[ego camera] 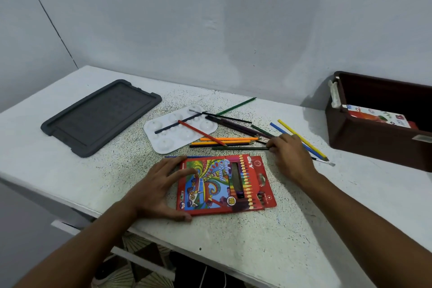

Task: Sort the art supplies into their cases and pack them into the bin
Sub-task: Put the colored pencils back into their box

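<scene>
many loose coloured pencils (228, 139) lie fanned out just beyond the red pencil box (224, 183), some lapping over the white paint palette (180, 128), and your step now is to gather them into that box. your left hand (161, 190) rests on the box's left end, fingers spread flat across the cover and thumb along the near edge; keep that pressure so the box cannot skid. your right hand (288, 156) reaches to the right end of the pile, fingertips closing on the tip of a dark pencil (240, 148); whether it is truly pinched i cannot tell. sweep several pencils parallel first, then feed them in together, since the flap at the right looks flimsy. leave the brushes on the palette. the brown bin (374, 145) waits at far right.
</scene>
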